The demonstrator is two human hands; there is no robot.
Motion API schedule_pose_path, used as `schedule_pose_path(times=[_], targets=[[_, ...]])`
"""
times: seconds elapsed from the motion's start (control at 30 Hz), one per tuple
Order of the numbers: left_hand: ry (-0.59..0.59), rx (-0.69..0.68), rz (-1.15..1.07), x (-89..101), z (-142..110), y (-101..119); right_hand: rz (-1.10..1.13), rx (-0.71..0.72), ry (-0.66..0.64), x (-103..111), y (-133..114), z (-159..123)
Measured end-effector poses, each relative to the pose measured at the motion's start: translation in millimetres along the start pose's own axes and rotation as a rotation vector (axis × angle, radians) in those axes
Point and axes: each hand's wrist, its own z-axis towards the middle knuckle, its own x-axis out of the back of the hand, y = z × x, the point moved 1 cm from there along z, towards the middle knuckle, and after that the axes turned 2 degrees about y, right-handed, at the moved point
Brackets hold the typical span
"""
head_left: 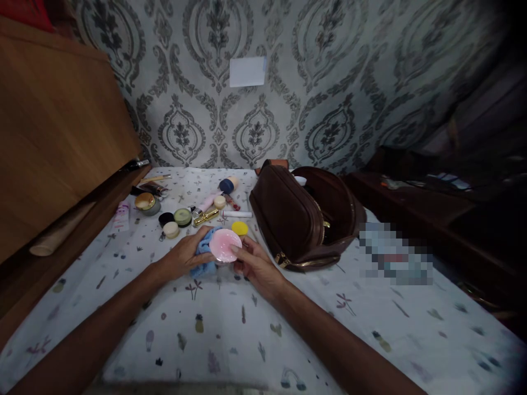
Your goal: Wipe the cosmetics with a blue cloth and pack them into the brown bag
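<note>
A round, shiny pink piece, perhaps a lid or a compact, is held up between my two hands over the printed cloth. My right hand pinches its right edge, thumb on top and fingers beneath. Around a crumpled blue cloth my left hand is closed, with the cloth pressed against the pink piece's left side. Just behind lies a yellow disc. Beyond my left hand sit a cream-coloured round cap, a green-lidded jar and a gold tube.
A brown leather bag stands unzipped right of my hands. Farther left are a gold-lidded jar and a pink tube. A white stick lies near the bag. Wooden furniture borders the left; a patterned wall closes the back.
</note>
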Motion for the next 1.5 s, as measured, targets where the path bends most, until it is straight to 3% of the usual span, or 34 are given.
schedule_pose_path(times=[0.17,0.37,0.47,0.6,0.83,1.07,1.5], targets=[[0.072,-0.063,-0.072,-1.8,3,1,-0.008,-0.032,-0.071,-1,1,-2],[0.243,-0.104,0.022,-10.6,2,-2,0.130,-0.073,-0.088,-5,2,-3],[0.251,-0.156,0.085,-16.4,0,-6,0.183,-0.071,-0.108,-8,1,-6],[0.248,-0.107,0.119,-19.3,-1,-8,0.204,-0.065,-0.160,-7,2,-6],[0.215,-0.076,-0.088,-12.9,1,-4,0.197,-0.101,-0.070,4,4,1],[0.274,-0.016,-0.155,-9.3,2,0,0.148,-0.130,-0.096,1,0,-4],[0.293,0.058,-0.143,-9.9,1,8,0.071,-0.127,-0.330,-1,-2,-4]])
